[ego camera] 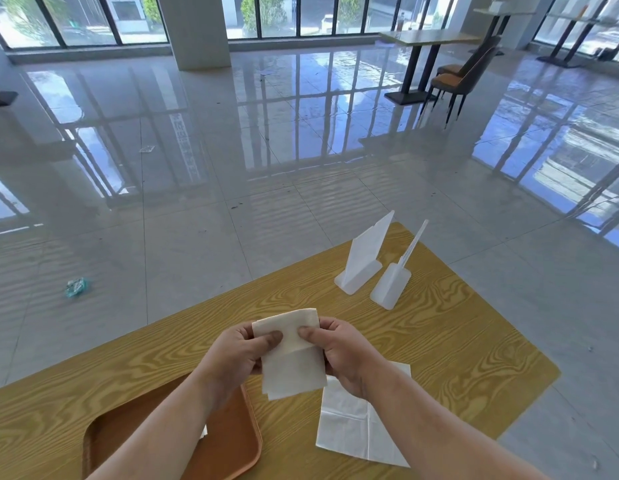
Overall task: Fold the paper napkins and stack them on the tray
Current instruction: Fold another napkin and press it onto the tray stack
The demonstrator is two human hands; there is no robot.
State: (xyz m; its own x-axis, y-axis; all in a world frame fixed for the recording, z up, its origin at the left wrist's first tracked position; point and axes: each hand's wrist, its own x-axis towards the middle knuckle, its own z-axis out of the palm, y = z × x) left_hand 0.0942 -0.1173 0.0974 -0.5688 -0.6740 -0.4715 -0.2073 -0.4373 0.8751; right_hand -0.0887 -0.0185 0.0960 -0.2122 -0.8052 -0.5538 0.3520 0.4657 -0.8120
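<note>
Left hand (pixel 238 351) and right hand (pixel 339 355) pinch thin white paper napkin (pixel 294 368), mid-fold, above orange plastic tray (pixel 238 445); flat white napkins (pixel 349 431) right of tray unfolded; tray's stack mostly hidden

Bright daylight from the windows (pixel 301 15) glares off the glossy floor (pixel 266 133); wide-angle edges bend.

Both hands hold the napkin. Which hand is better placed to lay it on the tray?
Probably the left hand. The tray lies on the left, under the left forearm, so that hand need only lower the held napkin. The right hand is above the flat napkin on the table, farther from the tray.
</note>
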